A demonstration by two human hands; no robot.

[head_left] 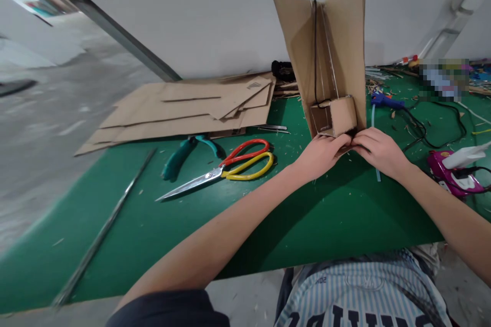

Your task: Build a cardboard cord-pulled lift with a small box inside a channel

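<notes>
A folded cardboard structure (347,46) stands upright on the green table, its two tall panels meeting in a V. A small cardboard box (343,115) is fixed low inside the fold, and a dark cord (315,51) runs down from the top. My left hand (324,152) is closed on the lower front edge, below the box. Close beside it, my right hand (379,149) pinches the same edge, with its fingertips nearly meeting the left ones. Part of the bottom edge is hidden behind my fingers.
Scissors with red and yellow handles (215,173), teal-handled pliers (180,158) and a bundle of thin wires (111,219) lie to the left. Flat cardboard sheets (184,107) are stacked behind. Right are a blue glue gun (387,101), its cord and a magenta device (456,173).
</notes>
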